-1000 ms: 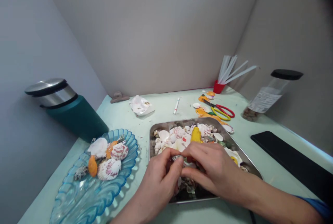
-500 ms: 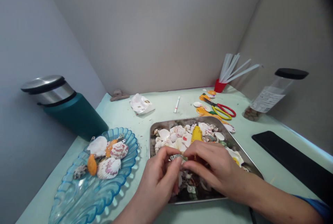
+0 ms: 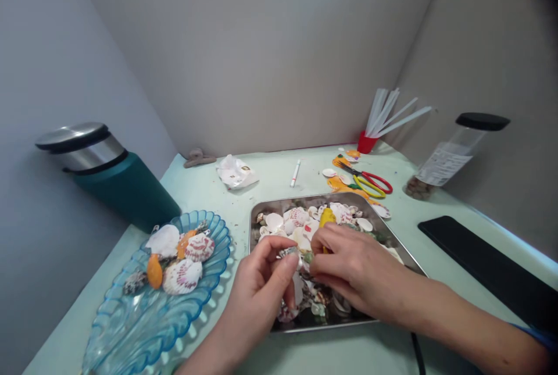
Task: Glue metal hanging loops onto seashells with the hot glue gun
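Observation:
My left hand (image 3: 261, 282) pinches a small grey, rough-looking shell (image 3: 288, 252) between thumb and forefinger, above the near left part of a metal tray (image 3: 257, 212). Just to its right, my right hand (image 3: 355, 267) is over the tray with its fingers curled closed; what they hold, if anything, is hidden. A yellow tool (image 3: 326, 218), apparently a glue gun, lies in the tray partly behind the right fingers. White and speckled seashells (image 3: 297, 219) fill the tray around both hands.
A blue scalloped dish (image 3: 174, 334) with several shells stands left, beside a teal bottle (image 3: 126, 189). Behind the tray are scissors (image 3: 370, 183), a white marker (image 3: 296, 172) and a crumpled wrapper (image 3: 235, 172). White sticks in a red cup (image 3: 367, 142), a jar (image 3: 449, 160) and a black pad (image 3: 483, 259) are right.
My right hand has drawn away from the left fingers toward the right and curled beside the yellow tool. The left hand has shifted slightly left, still pinching the grey shell.

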The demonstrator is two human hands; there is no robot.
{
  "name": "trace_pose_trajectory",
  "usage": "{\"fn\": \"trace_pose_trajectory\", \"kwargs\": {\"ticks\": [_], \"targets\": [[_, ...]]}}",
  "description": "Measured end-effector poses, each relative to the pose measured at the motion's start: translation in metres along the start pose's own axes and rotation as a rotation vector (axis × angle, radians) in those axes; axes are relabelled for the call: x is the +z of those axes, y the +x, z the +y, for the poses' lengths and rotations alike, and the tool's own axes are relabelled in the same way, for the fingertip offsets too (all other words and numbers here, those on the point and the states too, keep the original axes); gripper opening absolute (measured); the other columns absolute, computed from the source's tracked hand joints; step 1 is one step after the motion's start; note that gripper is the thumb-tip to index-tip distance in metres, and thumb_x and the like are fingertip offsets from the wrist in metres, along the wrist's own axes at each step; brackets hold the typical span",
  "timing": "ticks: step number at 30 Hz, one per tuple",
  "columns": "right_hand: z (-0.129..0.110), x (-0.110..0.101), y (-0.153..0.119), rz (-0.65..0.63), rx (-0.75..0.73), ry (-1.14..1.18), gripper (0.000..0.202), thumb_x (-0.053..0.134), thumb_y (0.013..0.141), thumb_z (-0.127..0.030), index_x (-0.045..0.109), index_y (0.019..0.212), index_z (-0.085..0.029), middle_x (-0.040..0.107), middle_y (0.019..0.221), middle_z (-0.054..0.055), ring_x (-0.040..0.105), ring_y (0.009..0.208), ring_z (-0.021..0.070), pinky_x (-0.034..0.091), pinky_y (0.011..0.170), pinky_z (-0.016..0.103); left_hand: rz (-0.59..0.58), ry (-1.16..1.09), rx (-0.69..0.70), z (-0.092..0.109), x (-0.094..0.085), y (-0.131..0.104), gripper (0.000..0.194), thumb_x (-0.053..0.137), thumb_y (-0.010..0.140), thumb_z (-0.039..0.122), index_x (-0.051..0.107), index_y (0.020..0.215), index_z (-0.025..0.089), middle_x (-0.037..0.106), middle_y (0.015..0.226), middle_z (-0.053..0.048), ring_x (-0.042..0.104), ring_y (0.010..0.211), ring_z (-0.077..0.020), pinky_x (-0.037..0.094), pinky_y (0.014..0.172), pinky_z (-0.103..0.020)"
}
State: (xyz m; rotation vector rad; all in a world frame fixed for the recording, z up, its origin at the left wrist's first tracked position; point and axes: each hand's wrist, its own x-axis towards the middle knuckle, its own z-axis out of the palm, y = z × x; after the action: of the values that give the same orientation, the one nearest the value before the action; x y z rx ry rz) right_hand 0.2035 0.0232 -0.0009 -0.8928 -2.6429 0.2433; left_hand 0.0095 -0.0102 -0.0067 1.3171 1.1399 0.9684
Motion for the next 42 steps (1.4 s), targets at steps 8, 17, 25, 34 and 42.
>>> {"fn": "trace_pose_trajectory", "kwargs": {"ticks": [8, 17, 25, 34, 42], "targets": [[-0.007, 0.000, 0.002, -0.104, -0.089, -0.178, 0.019, 0.066, 0.084, -0.023, 0.062, 0.066, -0.020, 0.054, 0.078, 0.002, 0.041, 0.079, 0.0194, 0.026, 0.068, 0.034, 0.014, -0.045, 0.023, 0.002, 0.001, 0.001, 0.028, 0.052, 0.088, 0.043, 0.053, 0.098, 0.017, 0.051, 0.046, 0.007, 0.046, 0.040, -0.0076, 0.036, 0.044, -0.017], [-0.011, -0.009, -0.002, -0.094, 0.000, -0.238, 0.017, 0.060, 0.086, -0.017, 0.062, 0.070, -0.019, 0.057, 0.085, 0.005, 0.046, 0.082, 0.0207, 0.031, 0.072, 0.035, 0.050, -0.098, 0.056, 0.002, 0.001, -0.001, 0.026, 0.050, 0.089, 0.040, 0.054, 0.098, 0.016, 0.050, 0.044, 0.008, 0.046, 0.039, -0.0074, 0.035, 0.044, -0.017], [-0.013, 0.003, 0.008, -0.069, 0.006, -0.282, 0.009, 0.056, 0.084, -0.013, 0.063, 0.080, -0.016, 0.059, 0.085, 0.008, 0.048, 0.083, 0.0221, 0.034, 0.075, 0.037, 0.082, -0.156, 0.080, 0.000, 0.001, -0.001, 0.027, 0.053, 0.088, 0.042, 0.056, 0.095, 0.016, 0.051, 0.043, 0.008, 0.045, 0.039, -0.0071, 0.036, 0.045, -0.017], [-0.008, -0.016, 0.028, 0.072, 0.126, -0.034, 0.017, 0.052, 0.092, -0.020, 0.065, 0.103, -0.020, 0.059, 0.100, 0.008, 0.052, 0.093, 0.0204, 0.040, 0.079, 0.033, 0.180, -0.294, 0.112, -0.006, 0.001, -0.001, 0.029, 0.057, 0.085, 0.045, 0.057, 0.093, 0.018, 0.057, 0.054, 0.006, 0.046, 0.037, -0.0056, 0.036, 0.041, -0.016], [-0.010, -0.012, 0.014, -0.203, -0.071, -0.253, 0.011, 0.065, 0.082, -0.016, 0.067, 0.072, -0.019, 0.061, 0.096, 0.007, 0.047, 0.093, 0.0237, 0.035, 0.077, 0.037, 0.136, -0.224, 0.087, -0.004, 0.001, -0.002, 0.030, 0.055, 0.086, 0.046, 0.056, 0.094, 0.017, 0.050, 0.042, 0.008, 0.044, 0.037, -0.0069, 0.036, 0.044, -0.016]]}}
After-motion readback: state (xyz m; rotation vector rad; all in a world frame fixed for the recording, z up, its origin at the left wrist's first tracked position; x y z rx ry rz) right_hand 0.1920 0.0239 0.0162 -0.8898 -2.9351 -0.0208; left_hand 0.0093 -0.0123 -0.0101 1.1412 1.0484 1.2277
